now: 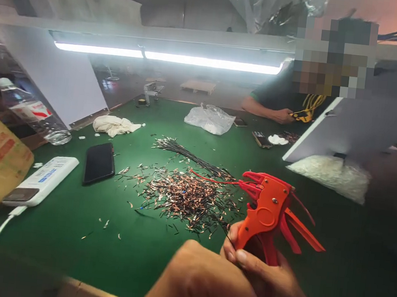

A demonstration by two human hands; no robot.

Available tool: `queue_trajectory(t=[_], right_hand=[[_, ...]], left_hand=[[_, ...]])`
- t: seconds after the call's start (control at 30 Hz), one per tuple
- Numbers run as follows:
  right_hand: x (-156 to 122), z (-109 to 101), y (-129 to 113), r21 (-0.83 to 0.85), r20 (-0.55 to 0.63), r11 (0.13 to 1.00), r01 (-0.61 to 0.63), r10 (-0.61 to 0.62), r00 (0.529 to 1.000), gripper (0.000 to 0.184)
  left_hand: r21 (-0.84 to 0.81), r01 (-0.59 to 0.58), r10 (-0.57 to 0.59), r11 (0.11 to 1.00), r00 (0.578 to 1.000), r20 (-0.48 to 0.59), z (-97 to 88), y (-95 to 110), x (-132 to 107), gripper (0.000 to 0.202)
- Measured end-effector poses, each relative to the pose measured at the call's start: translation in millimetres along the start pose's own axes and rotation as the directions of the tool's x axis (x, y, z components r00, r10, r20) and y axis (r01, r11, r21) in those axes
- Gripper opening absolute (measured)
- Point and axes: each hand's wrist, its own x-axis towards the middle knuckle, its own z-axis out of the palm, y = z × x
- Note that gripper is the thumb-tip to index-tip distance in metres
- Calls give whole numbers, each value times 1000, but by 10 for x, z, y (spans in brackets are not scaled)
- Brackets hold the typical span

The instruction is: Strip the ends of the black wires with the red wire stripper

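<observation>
Your right hand (278,282) grips the stripper (266,214); left hand (192,273) curled, its pinch untellable | above desk (119,258), toward near-right corner | apparently stripping black wires (192,156) | next calls for steady alignment

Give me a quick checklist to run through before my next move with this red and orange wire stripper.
1. Wire stripper in hand: ok, the right hand is around its handle.
2. Red wire at the tool's nose: ok, though whether it is clamped, cannot tell.
3. Visible fingers away from the nose: ok, they are lower, by the handle.
4. Left hand grip: cannot tell, its inner side is hidden.
5. Surface ahead free of scraps: not ok, wire clippings lie heaped there.
6. Black wire bundle kept off the clippings: not ok, its near end meets them.
</observation>
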Motion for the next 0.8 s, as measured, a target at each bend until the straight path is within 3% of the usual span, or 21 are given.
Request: queue_trajectory(t=[0.1,0.17,0.23,0.4,0.53,0.6,0.63,0.7,0.8], right_hand=[[11,-15,-92,50,43,997,56,-58,997,18],[25,-31,-102,44,102,996,73,-77,992,18],[40,-43,-78,33,162,996,83,-87,983,19],[56,-30,11,50,249,998,33,-45,967,21],[88,-13,32,85,177,996,11,-26,984,25],[119,-6,36,99,134,995,22,-35,990,26],[135,0,40,110,114,994,22,-35,993,26],[165,15,53,157,84,987,15,-29,996,23],[201,31,88,265,106,964,-7,-22,994,33]], left_hand=[[56,-41,36,998,995,90,65,181,213,43],[-31,-13,17,999,992,128,108,188,389,44],[-202,65,-63,977,998,19,148,130,537,47],[-379,129,-133,916,991,17,176,63,693,58],[-434,65,-105,898,992,-69,78,193,704,43],[-418,-51,-38,907,979,-201,18,267,709,38],[-391,-126,9,912,958,-287,-6,299,710,35],[-273,-297,149,915,878,-456,-37,344,704,26],[84,-452,422,888,729,-539,-53,334,673,17]])
